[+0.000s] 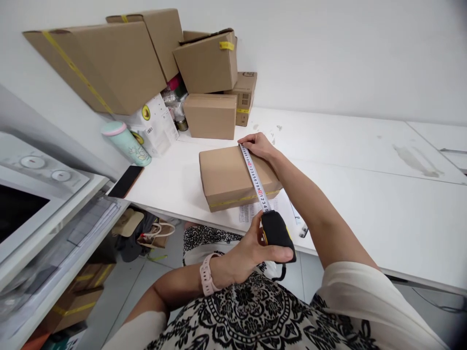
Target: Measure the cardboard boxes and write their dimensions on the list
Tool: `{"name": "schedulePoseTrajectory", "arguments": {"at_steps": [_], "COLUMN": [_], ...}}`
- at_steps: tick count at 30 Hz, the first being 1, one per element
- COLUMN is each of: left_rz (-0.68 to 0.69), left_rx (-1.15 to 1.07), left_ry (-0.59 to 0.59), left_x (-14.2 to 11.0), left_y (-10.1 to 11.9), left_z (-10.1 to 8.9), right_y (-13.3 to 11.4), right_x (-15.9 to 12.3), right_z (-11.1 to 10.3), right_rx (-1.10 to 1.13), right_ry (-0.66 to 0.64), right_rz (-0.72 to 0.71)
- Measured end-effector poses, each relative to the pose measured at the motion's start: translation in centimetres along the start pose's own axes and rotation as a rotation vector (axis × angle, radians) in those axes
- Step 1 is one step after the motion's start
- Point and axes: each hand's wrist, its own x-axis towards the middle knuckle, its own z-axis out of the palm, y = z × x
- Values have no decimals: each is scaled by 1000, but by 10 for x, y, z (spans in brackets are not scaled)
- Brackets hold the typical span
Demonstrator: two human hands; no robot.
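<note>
A closed cardboard box (226, 170) with yellow tape along its near side sits close to the table's front edge. Across its top runs the pulled-out blade (254, 177) of a tape measure (277, 236). My left hand (251, 248) is wrapped round the black tape measure case, held just in front of the box. At the box's far edge, my right hand (258, 144) pinches the end of the blade. Partly under the box lies a printed sheet (248, 212), and a pen (303, 230) is near it.
Several cardboard boxes (209, 116) stand at the back left, some stacked. A mint tumbler (127, 144) and a black phone (126, 182) lie left on the white table (350, 204). Further left is a microwave (40, 170); bags (155, 234) sit below.
</note>
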Motion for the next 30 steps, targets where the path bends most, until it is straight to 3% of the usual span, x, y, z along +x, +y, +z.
{"name": "schedulePoseTrajectory", "arguments": {"at_steps": [10,22,26,28,30], "left_rz": [-1,-17,66,166,284], "left_rx": [11,12,74,140,205], "left_ry": [1,-1,-86,-94,-18], "left_x": [-2,0,-16,-35,-56], "left_y": [3,3,10,16,22], "left_z": [1,0,-25,-48,-76], "right_y": [14,5,-10,-8,5], "right_x": [9,5,-19,-47,-84], "right_z": [4,2,-32,-57,-76], "right_rx": [-167,-147,99,195,241], "right_ry": [-2,-18,150,288,403], "right_rz": [-93,-93,-130,-108,-35]}}
